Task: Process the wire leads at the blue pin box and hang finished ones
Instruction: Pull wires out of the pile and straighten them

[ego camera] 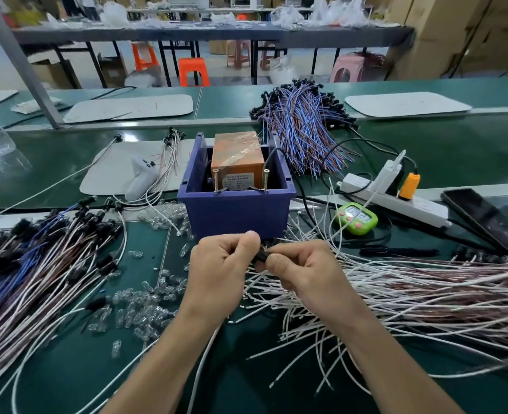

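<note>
The blue pin box (235,213) stands mid-table with an orange taped block (237,156) inside and two brass pins (266,179) at its front rim. Just in front of it, my left hand (220,264) and my right hand (297,267) meet, both pinched on a small black socket (261,256) of a white wire lead. Loose white and brown leads (396,294) spread to the right. A heap of leads with black sockets (37,258) lies at the left. Another blue and orange bundle (303,127) lies behind the box.
Several clear small bulbs (139,306) are scattered left of my hands. A green timer (356,218), a white power strip (396,198) with an orange plug and a dark phone (486,219) sit at the right. A white handheld device (140,177) rests on a grey mat.
</note>
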A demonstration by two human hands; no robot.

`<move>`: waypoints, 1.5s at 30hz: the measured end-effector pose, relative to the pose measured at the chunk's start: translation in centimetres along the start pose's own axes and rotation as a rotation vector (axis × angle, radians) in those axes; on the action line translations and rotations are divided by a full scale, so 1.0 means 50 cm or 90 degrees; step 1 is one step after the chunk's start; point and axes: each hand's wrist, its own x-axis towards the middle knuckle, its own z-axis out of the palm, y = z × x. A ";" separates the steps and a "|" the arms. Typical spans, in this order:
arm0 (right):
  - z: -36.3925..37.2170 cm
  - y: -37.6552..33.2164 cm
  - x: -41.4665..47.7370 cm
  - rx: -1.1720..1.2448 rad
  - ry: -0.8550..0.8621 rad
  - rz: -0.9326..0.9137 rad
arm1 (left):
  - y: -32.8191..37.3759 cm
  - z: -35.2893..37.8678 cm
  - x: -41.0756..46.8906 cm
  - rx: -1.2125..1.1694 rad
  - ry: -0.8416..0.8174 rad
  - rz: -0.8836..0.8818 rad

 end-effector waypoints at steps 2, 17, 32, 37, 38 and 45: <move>0.000 0.001 0.000 0.001 0.004 -0.001 | -0.002 -0.002 0.004 -0.023 -0.018 -0.041; -0.002 -0.014 -0.006 -0.097 0.035 0.003 | 0.006 -0.015 0.005 0.058 -0.030 -0.014; -0.001 -0.019 -0.005 -0.038 -0.020 0.025 | 0.004 0.006 -0.010 0.092 -0.029 0.079; -0.003 -0.027 -0.015 -0.093 -0.063 -0.010 | 0.002 -0.004 -0.006 0.090 -0.043 0.095; -0.004 -0.027 -0.014 -0.085 -0.076 -0.012 | 0.002 -0.006 -0.006 0.057 -0.069 0.085; -0.016 -0.014 -0.008 -0.034 -0.096 -0.047 | 0.003 0.011 -0.008 -0.122 -0.139 -0.015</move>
